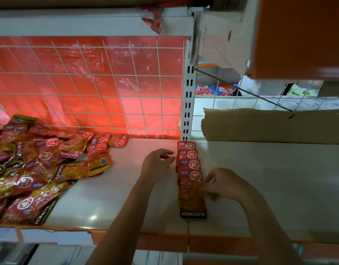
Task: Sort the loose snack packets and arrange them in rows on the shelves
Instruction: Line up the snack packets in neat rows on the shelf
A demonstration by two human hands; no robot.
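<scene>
The snack packets look light, thin and glossy, so they probably slide and bend easily; I think it is best to take one by its side edges with the fingertips. A short overlapping row of packets (190,175) lies between the two hands: the left hand (157,163) is relaxed with loosely curled fingers just beside its far part, holding nothing, and the right hand (225,185) pinches the side edge of the nearest packet. The loose pile (40,167) lies well apart, on the far side of the left hand.
</scene>
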